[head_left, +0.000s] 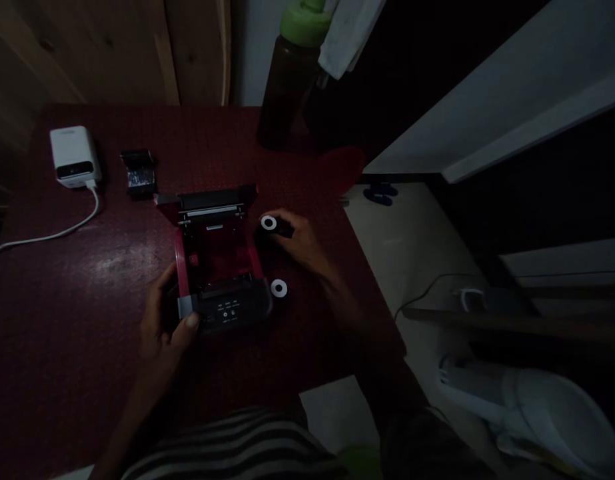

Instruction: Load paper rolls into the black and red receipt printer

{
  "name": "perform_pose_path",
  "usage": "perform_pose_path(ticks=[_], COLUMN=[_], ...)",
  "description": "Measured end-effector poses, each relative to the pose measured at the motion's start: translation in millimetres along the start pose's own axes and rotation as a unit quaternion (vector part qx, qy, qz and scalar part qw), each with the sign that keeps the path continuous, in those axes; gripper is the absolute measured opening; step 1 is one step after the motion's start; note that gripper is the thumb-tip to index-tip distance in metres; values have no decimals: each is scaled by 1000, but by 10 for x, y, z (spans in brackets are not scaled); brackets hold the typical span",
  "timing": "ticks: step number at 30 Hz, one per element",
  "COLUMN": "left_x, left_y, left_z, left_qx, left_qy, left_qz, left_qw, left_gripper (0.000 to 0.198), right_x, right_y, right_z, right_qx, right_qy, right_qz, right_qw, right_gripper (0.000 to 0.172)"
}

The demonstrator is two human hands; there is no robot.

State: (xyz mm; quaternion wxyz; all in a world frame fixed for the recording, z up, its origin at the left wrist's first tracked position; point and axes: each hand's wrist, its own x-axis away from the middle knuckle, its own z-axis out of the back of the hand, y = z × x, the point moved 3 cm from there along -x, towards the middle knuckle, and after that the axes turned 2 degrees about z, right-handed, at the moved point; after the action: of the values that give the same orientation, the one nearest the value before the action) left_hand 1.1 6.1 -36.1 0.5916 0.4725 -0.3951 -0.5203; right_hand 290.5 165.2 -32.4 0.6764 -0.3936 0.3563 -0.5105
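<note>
A small red-and-black portable printer (227, 303) sits on the dark red table with its lid (212, 199) raised and its inner bay showing. My left hand (160, 327) grips its front left corner, thumb on the top panel. To the right of the printer, my right hand (300, 240) closes its fingers on a small roll (268, 223), whose white ring-shaped end with a dark centre faces up. A second white ring-ended roll (279, 288) stands by the printer's right side, apart from both hands. Dim light hides the bodies of the rolls.
A white power bank (74, 157) with a white cable (62, 233) lies at the back left. Near it is a small black part (140, 173). A dark bottle with a green cap (287, 87) stands at the back. The table's right edge drops to a pale floor (402, 247).
</note>
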Motion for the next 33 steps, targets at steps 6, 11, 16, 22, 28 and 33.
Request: perform_pose_path(ticks=[6, 11, 16, 22, 28, 33], left_x=[10, 11, 1, 6, 17, 30], left_y=[12, 29, 94, 137, 159, 168], left_z=[-21, -50, -51, -26, -21, -29], left_qx=[15, 12, 23, 32, 36, 40], left_qy=[-7, 9, -11, -24, -30, -38], left_qz=[12, -15, -16, -1, 6, 5], left_qw=[1000, 1000, 1000, 999, 999, 998], left_gripper=[76, 71, 71, 72, 70, 71], right_x=[300, 506, 455, 257, 57, 23], right_y=[-492, -1188, -1488, -1654, -1585, -1447], right_z=[429, 506, -71, -665, -777, -795], right_qx=[-87, -52, 199, 430, 447, 403], right_qy=[17, -103, -166, -255, -305, -288], right_qz=[-2, 66, 158, 103, 32, 18], right_qw=[996, 991, 953, 860, 841, 868], right_gripper=[37, 38, 39, 39, 43, 38])
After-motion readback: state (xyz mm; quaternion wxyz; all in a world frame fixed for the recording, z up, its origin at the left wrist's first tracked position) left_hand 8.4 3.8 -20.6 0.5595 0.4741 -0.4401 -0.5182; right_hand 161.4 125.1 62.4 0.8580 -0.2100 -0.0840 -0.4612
